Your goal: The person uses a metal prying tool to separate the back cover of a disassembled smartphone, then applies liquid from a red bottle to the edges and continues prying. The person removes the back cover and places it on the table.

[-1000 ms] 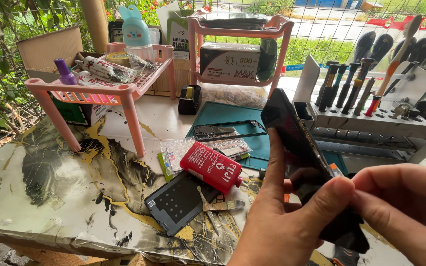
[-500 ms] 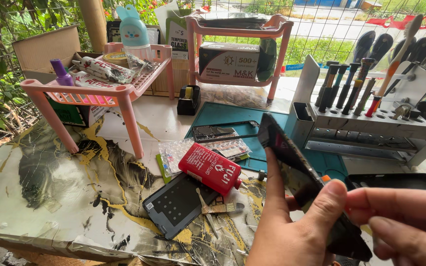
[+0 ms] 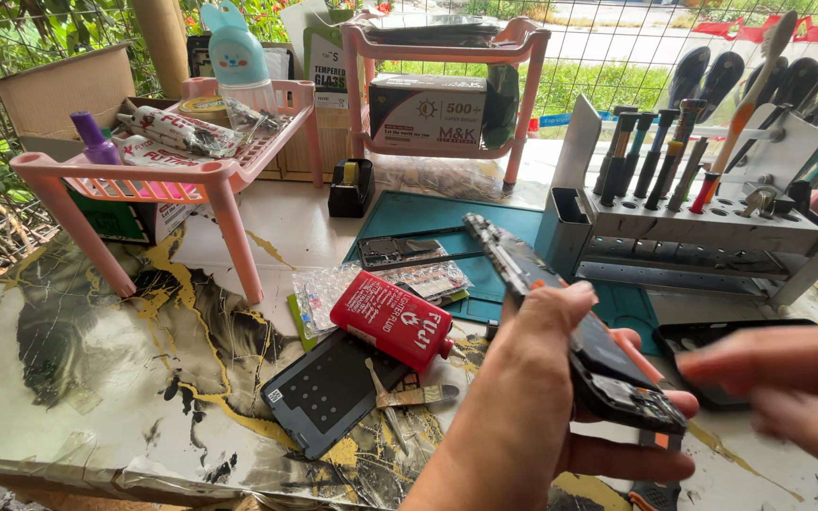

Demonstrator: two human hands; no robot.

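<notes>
Head view: left hand [image 3: 532, 397] grips opened phone body [image 3: 570, 331] edge-on, tilted above teal mat [image 3: 428, 213]; right hand [image 3: 788, 388] blurred, loose, holding nothing I can make out, just beside phone's lower end. Best steadied by frame edges, thumb off bare boards. Versus half-second ago: right fingers off phone, pulled aside; red bottle [image 3: 392, 320], dark back cover [image 3: 328, 390] unmoved
</notes>
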